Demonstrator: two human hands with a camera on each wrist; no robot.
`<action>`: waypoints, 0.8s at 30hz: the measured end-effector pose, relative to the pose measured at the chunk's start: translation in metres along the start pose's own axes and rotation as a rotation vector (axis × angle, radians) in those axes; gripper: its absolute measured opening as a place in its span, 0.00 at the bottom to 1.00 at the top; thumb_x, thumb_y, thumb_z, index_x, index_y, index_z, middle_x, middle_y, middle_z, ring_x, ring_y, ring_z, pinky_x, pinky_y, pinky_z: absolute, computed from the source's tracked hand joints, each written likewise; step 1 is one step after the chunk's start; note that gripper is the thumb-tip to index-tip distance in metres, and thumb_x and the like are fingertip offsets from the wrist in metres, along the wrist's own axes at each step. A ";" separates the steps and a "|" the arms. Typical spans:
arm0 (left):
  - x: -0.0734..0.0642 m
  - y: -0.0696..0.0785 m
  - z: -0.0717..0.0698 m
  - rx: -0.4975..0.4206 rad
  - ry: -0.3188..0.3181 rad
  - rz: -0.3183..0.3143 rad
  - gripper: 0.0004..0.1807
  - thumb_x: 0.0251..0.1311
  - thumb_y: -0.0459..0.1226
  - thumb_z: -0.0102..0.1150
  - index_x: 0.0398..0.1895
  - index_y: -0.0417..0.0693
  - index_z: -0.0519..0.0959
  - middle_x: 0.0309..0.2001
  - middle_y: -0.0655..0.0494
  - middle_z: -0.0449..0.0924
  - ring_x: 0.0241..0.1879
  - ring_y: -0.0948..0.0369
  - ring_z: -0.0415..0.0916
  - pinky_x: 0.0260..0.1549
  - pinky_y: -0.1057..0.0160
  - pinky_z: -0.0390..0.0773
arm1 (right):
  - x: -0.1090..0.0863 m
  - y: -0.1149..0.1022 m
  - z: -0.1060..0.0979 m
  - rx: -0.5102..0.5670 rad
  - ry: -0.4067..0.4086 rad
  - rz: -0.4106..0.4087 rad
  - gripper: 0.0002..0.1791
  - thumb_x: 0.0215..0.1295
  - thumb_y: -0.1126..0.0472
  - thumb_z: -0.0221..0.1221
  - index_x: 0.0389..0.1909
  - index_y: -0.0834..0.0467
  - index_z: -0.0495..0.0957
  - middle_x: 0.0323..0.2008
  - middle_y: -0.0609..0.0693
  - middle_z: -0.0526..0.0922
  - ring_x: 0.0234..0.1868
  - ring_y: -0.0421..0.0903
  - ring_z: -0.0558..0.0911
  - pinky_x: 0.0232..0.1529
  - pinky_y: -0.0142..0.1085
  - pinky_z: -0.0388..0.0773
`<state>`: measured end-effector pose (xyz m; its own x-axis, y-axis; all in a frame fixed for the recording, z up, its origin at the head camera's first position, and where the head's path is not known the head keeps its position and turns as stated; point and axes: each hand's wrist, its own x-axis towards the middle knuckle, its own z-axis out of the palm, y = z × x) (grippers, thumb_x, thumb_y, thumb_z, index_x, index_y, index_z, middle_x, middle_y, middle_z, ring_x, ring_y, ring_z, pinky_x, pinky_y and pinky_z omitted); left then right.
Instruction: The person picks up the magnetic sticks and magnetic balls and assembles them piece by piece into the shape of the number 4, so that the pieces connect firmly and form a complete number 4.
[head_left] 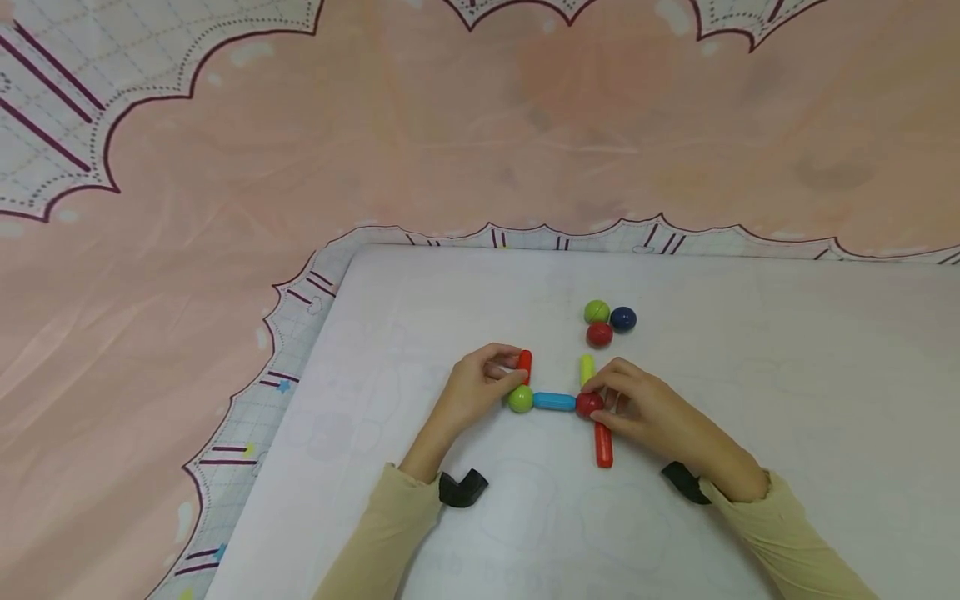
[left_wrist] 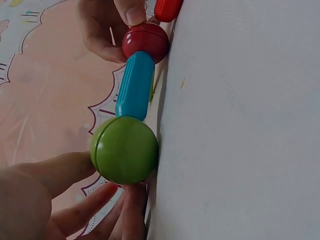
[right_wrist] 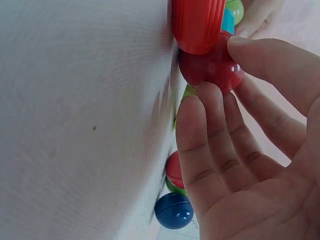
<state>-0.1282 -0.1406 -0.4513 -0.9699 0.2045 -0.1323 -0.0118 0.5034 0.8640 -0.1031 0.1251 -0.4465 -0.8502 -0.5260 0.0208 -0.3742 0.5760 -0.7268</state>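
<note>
Red ball [head_left: 588,407] was clamped in the right grip [head_left: 647,408], its blue stick [head_left: 554,402] running left toward left grip [head_left: 480,375], which pinched far red stick [head_left: 525,363].

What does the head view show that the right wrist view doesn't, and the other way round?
Only head: the red rod at the left hand, the sleeves and the black wrist pieces. Only right wrist: the palm of the right hand and a dark speck on the white surface. Both: the joined red ball, the blue rod and the loose navy ball.
</note>
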 end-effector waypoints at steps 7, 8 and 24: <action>-0.007 0.001 0.000 -0.006 -0.025 -0.021 0.21 0.62 0.41 0.67 0.57 0.45 0.79 0.50 0.53 0.83 0.42 0.59 0.82 0.44 0.61 0.79 | 0.000 0.000 0.000 -0.008 0.011 -0.013 0.15 0.58 0.65 0.70 0.46 0.52 0.82 0.40 0.42 0.75 0.38 0.40 0.75 0.39 0.31 0.79; -0.008 0.001 -0.001 -0.008 -0.029 -0.015 0.20 0.63 0.41 0.66 0.56 0.45 0.79 0.50 0.53 0.83 0.43 0.59 0.82 0.45 0.61 0.79 | 0.000 0.000 0.000 -0.008 0.012 -0.015 0.15 0.58 0.65 0.70 0.46 0.52 0.82 0.40 0.41 0.75 0.38 0.40 0.75 0.39 0.31 0.79; -0.012 0.000 0.003 0.048 -0.066 0.119 0.13 0.57 0.39 0.71 0.46 0.48 0.86 0.55 0.53 0.74 0.54 0.58 0.72 0.47 0.62 0.76 | 0.000 0.002 0.000 -0.010 0.012 -0.035 0.14 0.59 0.64 0.70 0.46 0.52 0.81 0.40 0.41 0.75 0.38 0.39 0.75 0.38 0.31 0.78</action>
<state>-0.1154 -0.1403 -0.4508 -0.9456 0.3191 -0.0630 0.1158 0.5112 0.8517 -0.1036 0.1263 -0.4478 -0.8412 -0.5380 0.0543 -0.4069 0.5637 -0.7188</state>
